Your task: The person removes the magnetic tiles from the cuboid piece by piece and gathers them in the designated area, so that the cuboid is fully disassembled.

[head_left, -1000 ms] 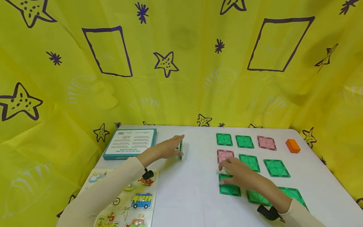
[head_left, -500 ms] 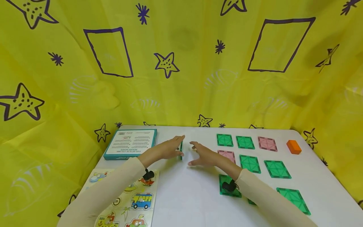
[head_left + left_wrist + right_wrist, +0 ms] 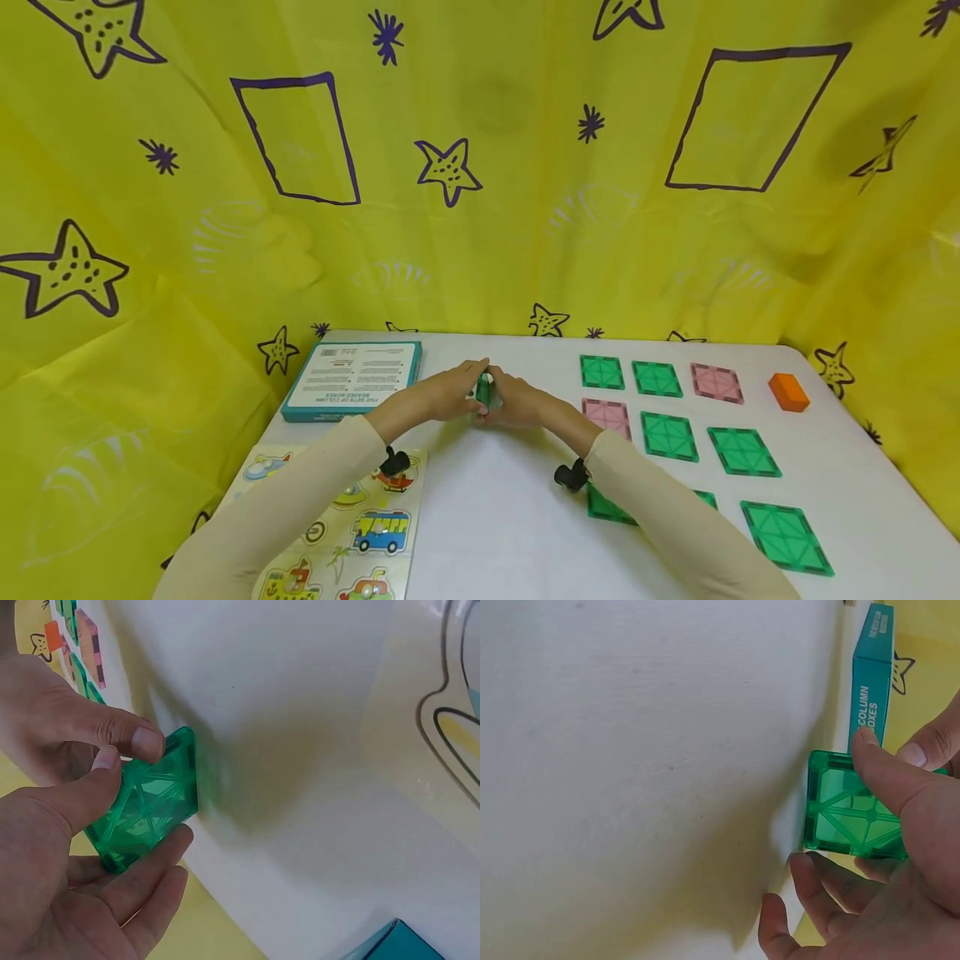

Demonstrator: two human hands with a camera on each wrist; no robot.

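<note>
A square, see-through green magnetic tile [image 3: 154, 802] stands upright on one edge on the white table, between my two hands. My left hand [image 3: 448, 392] pinches it from the left, thumb on the upper side and fingers along the far edge, as the left wrist view shows. From the other side, my right hand [image 3: 521, 402] holds the same tile; its thumb [image 3: 881, 769] lies over the tile's top corner and its fingers curve below. The two hands' fingertips come together around the tile in the head view.
On the right lie rows of flat tiles, green [image 3: 744, 452] and pink [image 3: 717, 382], with an orange block [image 3: 789, 392] beyond. A teal-edged box [image 3: 352, 379] lies at back left. Nearer is a wooden vehicle puzzle board [image 3: 401, 500]. A yellow patterned curtain [image 3: 502, 250] hangs behind.
My right hand has moved left from above the tile rows to the upright green tile and now grips it. The left hand has stayed at that tile.
</note>
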